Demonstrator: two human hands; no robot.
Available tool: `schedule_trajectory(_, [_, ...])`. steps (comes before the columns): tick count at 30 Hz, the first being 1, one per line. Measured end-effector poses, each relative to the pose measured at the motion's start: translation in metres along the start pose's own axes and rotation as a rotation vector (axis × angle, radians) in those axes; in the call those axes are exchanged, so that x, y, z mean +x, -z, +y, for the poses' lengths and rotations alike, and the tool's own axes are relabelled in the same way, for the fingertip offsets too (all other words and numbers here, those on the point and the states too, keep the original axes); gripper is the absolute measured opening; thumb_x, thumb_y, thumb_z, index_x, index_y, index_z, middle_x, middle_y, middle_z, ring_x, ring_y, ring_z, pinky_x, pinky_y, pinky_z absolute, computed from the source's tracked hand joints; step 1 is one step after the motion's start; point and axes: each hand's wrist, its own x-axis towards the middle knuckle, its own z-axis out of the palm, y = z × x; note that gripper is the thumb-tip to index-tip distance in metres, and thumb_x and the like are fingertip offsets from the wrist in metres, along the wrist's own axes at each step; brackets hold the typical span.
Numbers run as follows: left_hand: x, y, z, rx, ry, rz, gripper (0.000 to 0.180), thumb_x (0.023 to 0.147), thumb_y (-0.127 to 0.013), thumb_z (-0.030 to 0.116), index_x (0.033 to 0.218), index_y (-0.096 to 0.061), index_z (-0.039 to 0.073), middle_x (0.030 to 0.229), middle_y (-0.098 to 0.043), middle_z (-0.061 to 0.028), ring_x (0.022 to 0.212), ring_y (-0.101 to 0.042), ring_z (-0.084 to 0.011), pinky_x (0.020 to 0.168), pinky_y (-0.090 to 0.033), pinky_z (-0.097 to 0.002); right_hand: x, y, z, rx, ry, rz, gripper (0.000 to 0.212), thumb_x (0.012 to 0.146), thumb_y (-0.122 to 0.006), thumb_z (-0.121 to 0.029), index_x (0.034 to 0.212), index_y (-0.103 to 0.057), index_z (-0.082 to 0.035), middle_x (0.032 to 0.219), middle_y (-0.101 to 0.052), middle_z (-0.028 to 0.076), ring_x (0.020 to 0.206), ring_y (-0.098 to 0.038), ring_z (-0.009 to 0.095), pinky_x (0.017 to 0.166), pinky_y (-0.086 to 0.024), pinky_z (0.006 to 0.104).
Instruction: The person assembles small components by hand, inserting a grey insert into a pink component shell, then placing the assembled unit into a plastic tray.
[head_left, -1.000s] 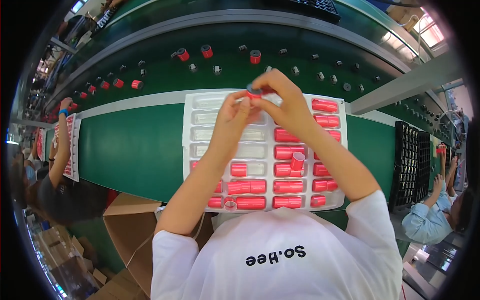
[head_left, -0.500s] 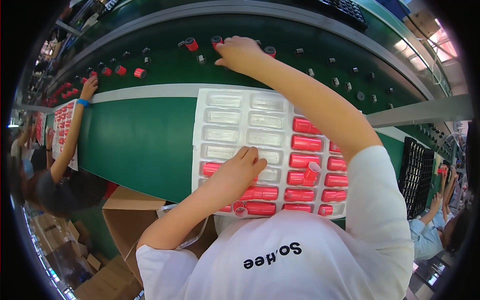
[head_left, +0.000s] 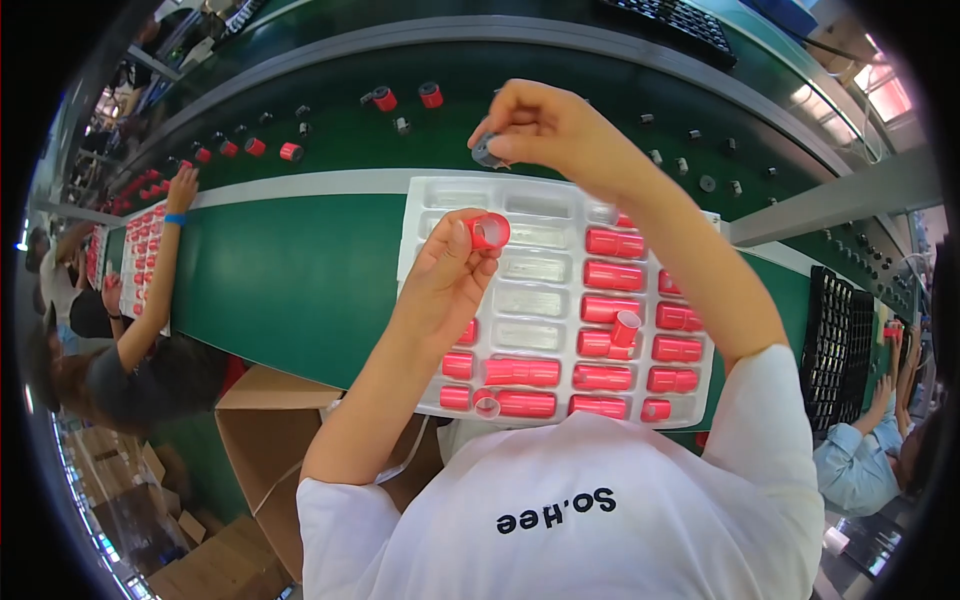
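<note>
Running past: green conveyor belt (head_left: 290,270)

Green conveyor belt (head_left: 290,270), cardboard box (head_left: 265,420) below, bright window (head_left: 885,95).

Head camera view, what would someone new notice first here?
The white compartment tray on the green bench, its right columns packed with red cylinders. Above it, the left hand pinches one red cylindrical sleeve while the right hand holds a small grey round part over the conveyor.
</note>
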Motion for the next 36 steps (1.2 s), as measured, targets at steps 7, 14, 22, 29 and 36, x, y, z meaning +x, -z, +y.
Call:
schedule_trajectory(7, [0.001,-0.07,-0.024,-0.355,-0.114,0.013,0.033,0.095,-0.057,0.032,0.117,-0.049,0.008,0.106,-0.059,-0.0044,0.093,-0.059,-0.0105,0.085,-0.051,-0.0209,-0.078,-0.038,-0.012,0.125,0.322,0.42,0.021,0.081,-0.069,0.003,0.1,-0.062,-0.002,0.109,-0.064,0.015,0.103,-0.063,0.021,0.089,-0.052,0.0311])
schedule_trajectory(14, [-0.003,-0.081,-0.031,-0.24,-0.227,-0.031,0.026,0.095,-0.058,0.028,0.111,-0.047,0.011,0.11,-0.058,-0.0055,0.097,-0.059,-0.011,0.089,-0.051,-0.0212,-0.089,-0.041,-0.004,0.097,0.503,0.556,0.017,0.081,-0.068,0.002,0.095,-0.063,-0.004,0.109,-0.065,0.015,0.102,-0.063,0.022,0.086,-0.052,0.032])
schedule_trajectory(22, [0.0,-0.072,-0.032,-0.211,-0.226,-0.017,0.027,0.092,-0.063,0.025,0.109,-0.048,0.011,0.11,-0.059,-0.0083,0.096,-0.061,-0.0124,0.088,-0.052,-0.0217,-0.089,-0.048,0.003,0.129,0.541,0.68,0.018,0.081,-0.068,0.003,0.094,-0.059,-0.005,0.109,-0.064,0.014,0.1,-0.064,0.021,0.085,-0.054,0.0306])
schedule_trajectory(29, [0.006,-0.065,-0.038,-0.292,-0.182,0.028,0.028,0.09,-0.066,0.025,0.107,-0.048,0.011,0.105,-0.061,-0.0076,0.097,-0.062,-0.0136,0.086,-0.053,-0.0221,-0.086,-0.05,0.02,0.149,0.474,0.56,0.017,0.081,-0.066,0.005,0.094,-0.061,-0.005,0.108,-0.064,0.014,0.101,-0.064,0.022,0.085,-0.053,0.032])
schedule_trajectory(36, [0.013,-0.062,-0.047,-0.259,-0.175,0.006,0.025,0.091,-0.065,0.025,0.104,-0.049,0.012,0.105,-0.061,-0.0068,0.094,-0.063,-0.0135,0.084,-0.053,-0.0214,-0.092,-0.042,0.027,-0.203,0.434,0.596,0.016,0.081,-0.068,0.001,0.096,-0.066,-0.005,0.103,-0.067,0.012,0.096,-0.065,0.022,0.082,-0.052,0.0311])
